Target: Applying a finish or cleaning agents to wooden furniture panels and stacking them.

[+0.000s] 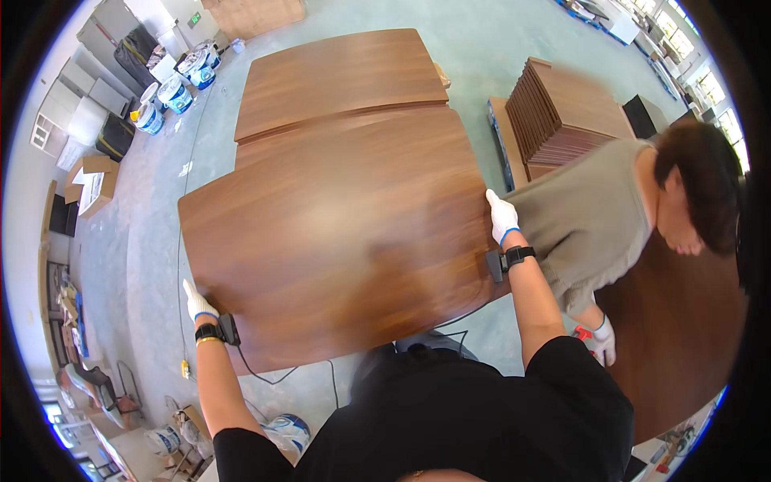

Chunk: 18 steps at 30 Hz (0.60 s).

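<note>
A large brown wooden panel [337, 217] with rounded corners is held level in front of me. My left hand [200, 303], in a white glove, grips its left edge near the front corner, thumb pointing up. At the right edge, my right hand [503, 217], gloved the same way, holds the panel with its fingers curled out of sight beneath. Black straps with small dark devices sit on both wrists. Beyond the panel lies a stack of similar brown panels [341, 72], partly covered by the one I hold.
On my right a co-worker [594, 209] bends over another brown panel [683, 337], a gloved hand near a red tool [584, 333]. Behind them stand many stacked panels [562, 120] on a pallet. Buckets [175, 94] and an open cardboard box [98, 189] stand at left.
</note>
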Each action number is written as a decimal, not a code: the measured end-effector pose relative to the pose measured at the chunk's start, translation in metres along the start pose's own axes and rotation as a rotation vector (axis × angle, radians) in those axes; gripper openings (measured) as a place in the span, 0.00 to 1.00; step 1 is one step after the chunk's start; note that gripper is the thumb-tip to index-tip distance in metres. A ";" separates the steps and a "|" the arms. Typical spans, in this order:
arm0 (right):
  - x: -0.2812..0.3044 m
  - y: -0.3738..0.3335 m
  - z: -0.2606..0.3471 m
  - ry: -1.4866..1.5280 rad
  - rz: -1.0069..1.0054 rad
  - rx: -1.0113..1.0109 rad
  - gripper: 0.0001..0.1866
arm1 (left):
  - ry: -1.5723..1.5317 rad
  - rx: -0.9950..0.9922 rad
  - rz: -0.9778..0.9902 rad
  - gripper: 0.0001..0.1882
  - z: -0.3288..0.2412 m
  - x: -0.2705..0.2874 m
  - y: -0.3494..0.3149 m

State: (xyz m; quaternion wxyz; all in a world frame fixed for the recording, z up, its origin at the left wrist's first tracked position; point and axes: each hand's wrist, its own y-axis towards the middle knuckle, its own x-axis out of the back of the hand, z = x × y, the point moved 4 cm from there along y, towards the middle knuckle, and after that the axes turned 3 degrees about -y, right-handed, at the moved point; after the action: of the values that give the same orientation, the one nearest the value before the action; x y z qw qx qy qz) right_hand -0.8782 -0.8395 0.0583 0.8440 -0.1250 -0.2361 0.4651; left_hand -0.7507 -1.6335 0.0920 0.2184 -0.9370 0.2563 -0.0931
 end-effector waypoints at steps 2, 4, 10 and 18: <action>0.006 0.015 0.001 -0.023 -0.045 0.015 0.27 | 0.027 0.030 0.080 0.49 -0.001 -0.054 0.014; 0.005 0.027 -0.001 -0.059 -0.070 -0.020 0.28 | 0.123 0.019 0.102 0.50 -0.006 -0.086 0.034; -0.009 0.048 0.000 -0.147 -0.097 -0.038 0.30 | 0.210 0.074 0.043 0.50 -0.007 -0.157 0.082; -0.028 0.096 0.005 -0.330 -0.138 -0.019 0.33 | 0.244 0.123 0.128 0.49 0.006 -0.222 0.123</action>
State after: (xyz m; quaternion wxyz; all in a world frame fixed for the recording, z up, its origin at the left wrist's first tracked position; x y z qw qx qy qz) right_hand -0.9632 -0.8118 0.0133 0.8224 -0.0384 -0.3841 0.4179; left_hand -0.9924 -1.6108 0.0166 0.2481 -0.8853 0.3341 -0.2076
